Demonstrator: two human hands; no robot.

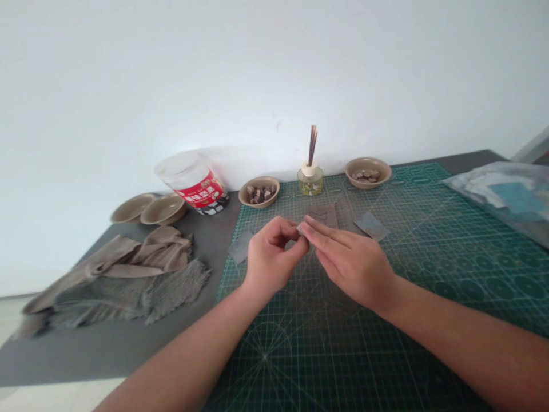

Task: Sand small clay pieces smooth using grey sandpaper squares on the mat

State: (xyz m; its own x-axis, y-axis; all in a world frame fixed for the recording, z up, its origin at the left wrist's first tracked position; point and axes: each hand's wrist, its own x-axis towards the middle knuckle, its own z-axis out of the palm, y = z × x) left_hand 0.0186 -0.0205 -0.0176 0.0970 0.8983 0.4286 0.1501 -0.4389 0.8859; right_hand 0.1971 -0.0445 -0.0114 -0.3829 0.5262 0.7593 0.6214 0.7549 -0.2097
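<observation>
Right between the fingers (325,242), a greyish piece (300,229).

The dark grey counter (120,349) has a smooth, matt top, while the green gridded cutting mat (369,355) looks like plastic with a low sheen. The crumpled brown and grey-green cloth (141,274) is soft and matt, rough and frayed along its edges. The translucent tub with a red label (197,189) looks like smooth plastic. The tan oval bowl of brown pieces (259,200) has a smooth, lightly shiny rim. The reed diffuser's yellowish bottle (310,185) appears to be clear, glossy glass, and the translucent bag (510,191) is shiny, wrinkled plastic.
</observation>
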